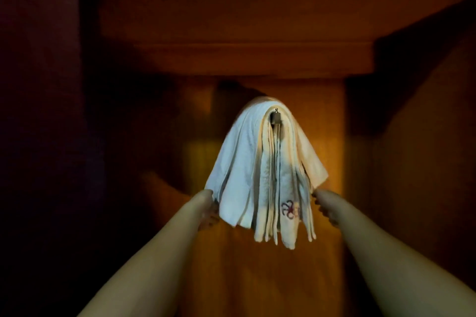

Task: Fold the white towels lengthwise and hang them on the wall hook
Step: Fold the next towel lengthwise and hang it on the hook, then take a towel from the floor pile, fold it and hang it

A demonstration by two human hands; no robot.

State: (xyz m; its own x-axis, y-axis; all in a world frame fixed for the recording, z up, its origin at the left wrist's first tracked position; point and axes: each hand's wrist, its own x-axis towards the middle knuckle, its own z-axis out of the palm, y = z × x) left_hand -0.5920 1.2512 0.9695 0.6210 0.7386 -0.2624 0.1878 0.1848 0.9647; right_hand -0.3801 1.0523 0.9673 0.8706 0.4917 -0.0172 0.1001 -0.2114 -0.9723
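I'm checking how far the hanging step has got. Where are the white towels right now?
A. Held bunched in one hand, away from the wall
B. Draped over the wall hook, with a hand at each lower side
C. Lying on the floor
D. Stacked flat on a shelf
B: the white towels hang draped over the wall hook, with the left hand and the right hand at their lower side edges.

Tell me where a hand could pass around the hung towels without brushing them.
Bare wood panel shows below the white towels, between the forearms, and above them up to the ledge. The hook is buried in folds. Both lower corners are crowded: left hand and right hand sit against the hems.
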